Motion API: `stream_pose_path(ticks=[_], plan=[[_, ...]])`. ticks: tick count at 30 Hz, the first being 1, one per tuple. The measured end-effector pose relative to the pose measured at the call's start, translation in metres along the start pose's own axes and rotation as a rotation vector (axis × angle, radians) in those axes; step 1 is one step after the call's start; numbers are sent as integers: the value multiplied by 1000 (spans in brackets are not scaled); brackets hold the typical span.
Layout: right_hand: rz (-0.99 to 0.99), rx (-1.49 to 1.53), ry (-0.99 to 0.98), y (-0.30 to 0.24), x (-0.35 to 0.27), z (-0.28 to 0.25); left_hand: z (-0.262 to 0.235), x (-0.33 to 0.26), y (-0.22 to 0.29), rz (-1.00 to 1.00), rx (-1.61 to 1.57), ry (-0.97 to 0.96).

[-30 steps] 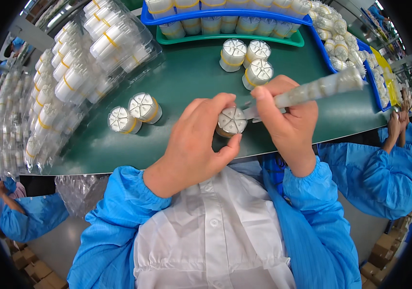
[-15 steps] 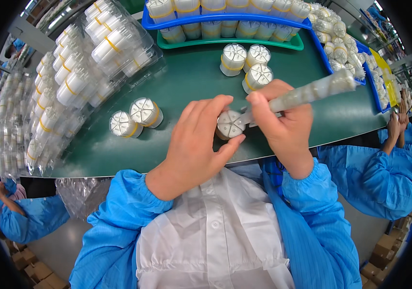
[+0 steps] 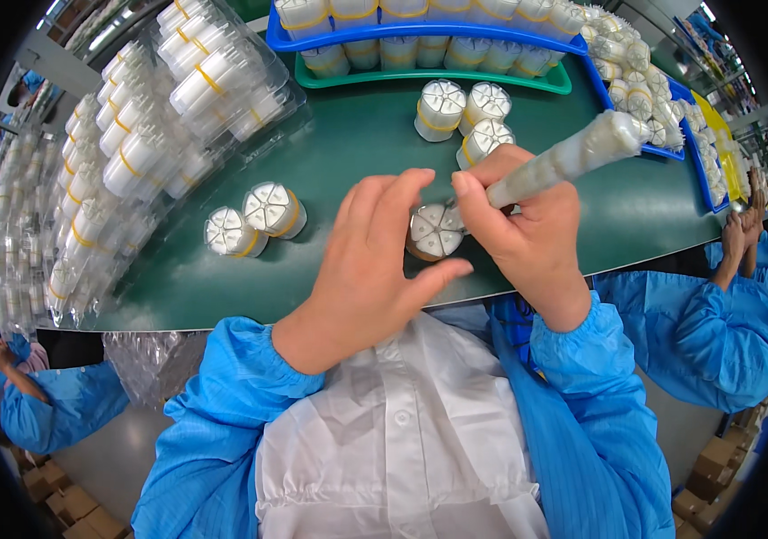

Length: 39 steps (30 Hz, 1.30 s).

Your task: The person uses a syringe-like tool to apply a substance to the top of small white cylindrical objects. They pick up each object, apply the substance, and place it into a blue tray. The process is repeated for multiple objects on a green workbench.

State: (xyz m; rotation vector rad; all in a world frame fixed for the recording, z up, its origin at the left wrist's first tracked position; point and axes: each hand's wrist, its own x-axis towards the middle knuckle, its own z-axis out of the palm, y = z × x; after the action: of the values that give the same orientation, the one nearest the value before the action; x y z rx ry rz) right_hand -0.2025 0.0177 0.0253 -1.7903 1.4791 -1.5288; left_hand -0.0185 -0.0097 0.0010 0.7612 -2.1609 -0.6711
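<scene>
Two round filter cartridges [image 3: 253, 220] lie left of the hands on the desk [image 3: 357, 153], three more [image 3: 465, 117] stand behind them, before stacked trays [image 3: 420, 45] along the far edge.

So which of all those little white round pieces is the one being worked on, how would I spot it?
Start at the green table and come to its near edge. There the left hand pinches one round white piece, its spoked face up, while the right hand brings a long pale tube to it. It is the only one held off the table.

Factory line: trays [image 3: 361, 34] of white parts [image 3: 222, 76]
</scene>
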Motion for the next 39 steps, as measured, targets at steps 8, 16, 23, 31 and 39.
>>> stream_pose_path(ticks=[8,16,23,31,39], plan=[[27,17,24,0,6,-4,1,-1,0,7,-141,11],[26,-16,-5,3,6,-1,2,0,0,-31,-136,-16],[47,-20,62,1,7,-6,2,0,-1,-5,-66,17],[42,30,-31,7,6,-4,2,2,0,23,-145,-11],[107,125,102,0,1,-6,-6,-4,5,12,-80,17]])
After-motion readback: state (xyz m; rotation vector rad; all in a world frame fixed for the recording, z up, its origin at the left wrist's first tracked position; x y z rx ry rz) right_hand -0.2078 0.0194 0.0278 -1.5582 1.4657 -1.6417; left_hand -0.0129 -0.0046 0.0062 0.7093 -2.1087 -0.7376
